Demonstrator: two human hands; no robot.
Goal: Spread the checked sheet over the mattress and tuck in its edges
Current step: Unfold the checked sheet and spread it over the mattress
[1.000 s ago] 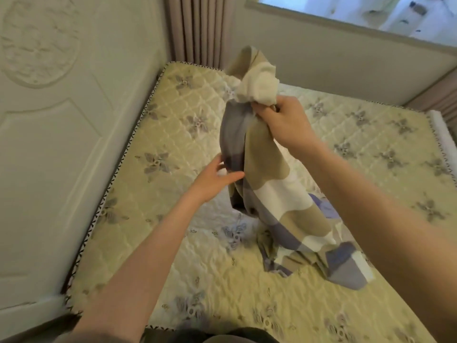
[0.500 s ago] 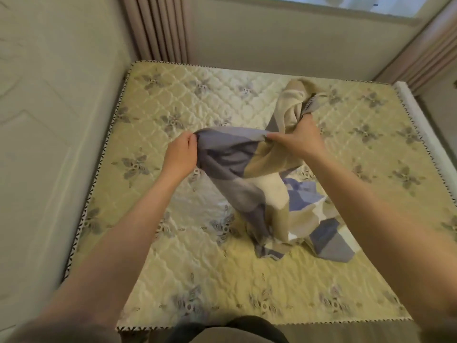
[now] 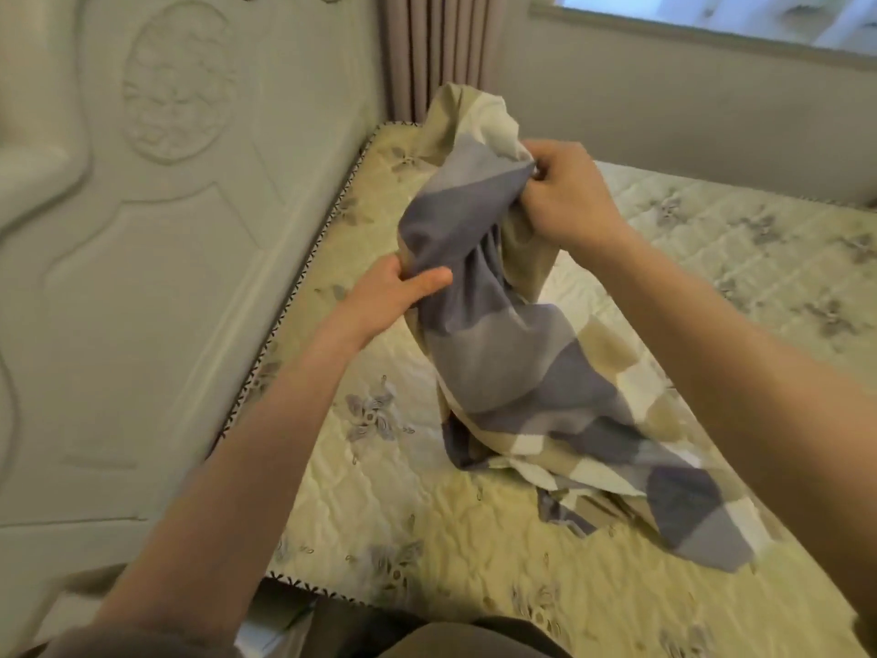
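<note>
One quilted mattress [image 3: 427,524] meets carved headboard [image 3: 142,239], curtain [image 3: 436,54].

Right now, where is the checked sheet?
In the head view the checked sheet hangs bunched mid-frame, gripped by the left hand and right hand, its lower end trailing onto the mattress right of the carved headboard.

Both hands, left [image 3: 394,296] and right [image 3: 564,197], grip the bunched checked sheet [image 3: 512,368] above the mattress [image 3: 427,515].
</note>
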